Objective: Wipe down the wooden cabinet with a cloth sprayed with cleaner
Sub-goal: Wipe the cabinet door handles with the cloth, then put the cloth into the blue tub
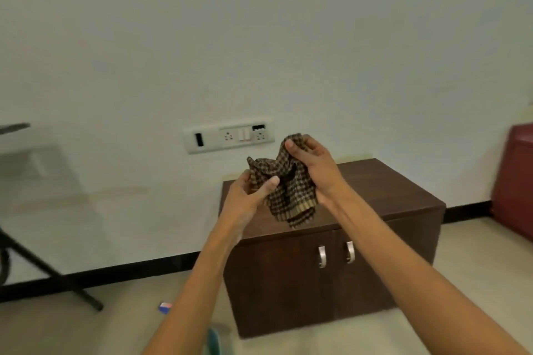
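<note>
A low dark wooden cabinet (389, 196) with two doors and two metal handles (336, 253) stands against the white wall. Above its top I hold a crumpled brown checked cloth (288, 190) in both hands. My left hand (248, 193) grips the cloth's lower left side with the thumb pressed on it. My right hand (313, 161) pinches the cloth's upper part from the right. The cloth hangs free of the cabinet top. No spray bottle is in sight.
A white socket and switch panel (227, 135) is on the wall behind the cloth. A black table leg (52, 271) slants at the left. A small blue and red item (165, 307) lies on the tiled floor. A dark red seat (516, 181) stands at the right.
</note>
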